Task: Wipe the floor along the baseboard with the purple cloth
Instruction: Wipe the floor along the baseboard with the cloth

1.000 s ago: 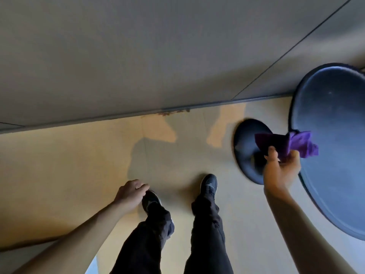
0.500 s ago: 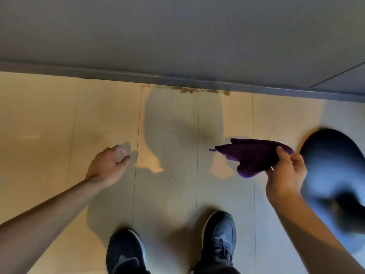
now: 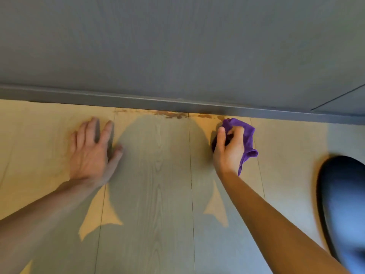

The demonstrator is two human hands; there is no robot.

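right hand (image 3: 229, 153): fingers bunched tight round the crumpled purple cloth (image 3: 245, 138); now dropped low, just short of the grey baseboard (image 3: 177, 104)
left hand (image 3: 92, 153): spread flat on the pale wood-grain floor (image 3: 158, 194), holding nothing
brown grime (image 3: 171, 114): untouched; wiping looks about to start

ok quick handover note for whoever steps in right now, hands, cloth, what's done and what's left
Left hand: open, fingers spread, palm down on the wood-look floor, holding nothing.
Right hand: shut on the purple cloth, bunched, low over the floor just short of the grey baseboard.
Brown stain patches sit on the floor against the baseboard, just left of the cloth.
Done: cloth in hand, person down at the wall.
Left: the stains look untouched; wipe leftward along the baseboard.
A dark round object sits blurred at the right edge.
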